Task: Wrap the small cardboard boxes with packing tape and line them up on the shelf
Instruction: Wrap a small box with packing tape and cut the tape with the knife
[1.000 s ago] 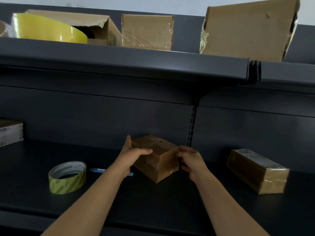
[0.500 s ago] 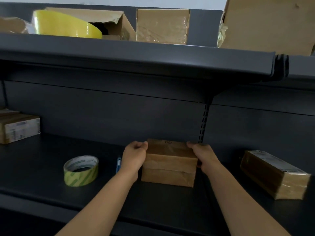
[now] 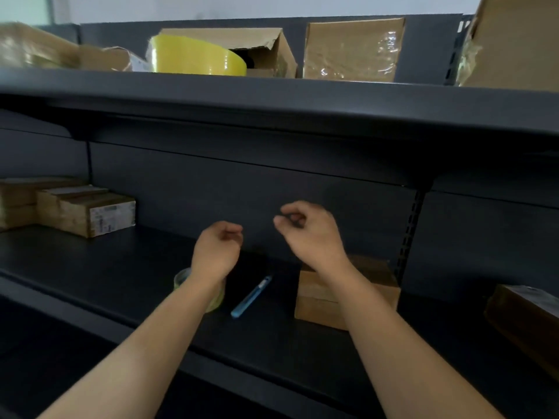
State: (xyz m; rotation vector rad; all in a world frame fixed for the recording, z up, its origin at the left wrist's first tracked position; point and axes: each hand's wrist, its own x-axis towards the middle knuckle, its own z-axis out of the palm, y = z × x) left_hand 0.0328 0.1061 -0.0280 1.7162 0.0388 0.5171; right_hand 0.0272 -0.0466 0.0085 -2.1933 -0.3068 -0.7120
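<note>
Two hands, my left hand [image 3: 218, 249] and right hand [image 3: 308, 234], hover loosely curled, holding nothing. I judge the box [image 3: 348, 293] below my right wrist placed; the tape [image 3: 181, 281] under my left suggests more wrapping remains.

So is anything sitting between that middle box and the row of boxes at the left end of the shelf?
Yes. Between the box and the left row, the blue cutter and the tape roll lie on the shelf. Both hands, left hand and right hand, hang above it, empty.
</note>
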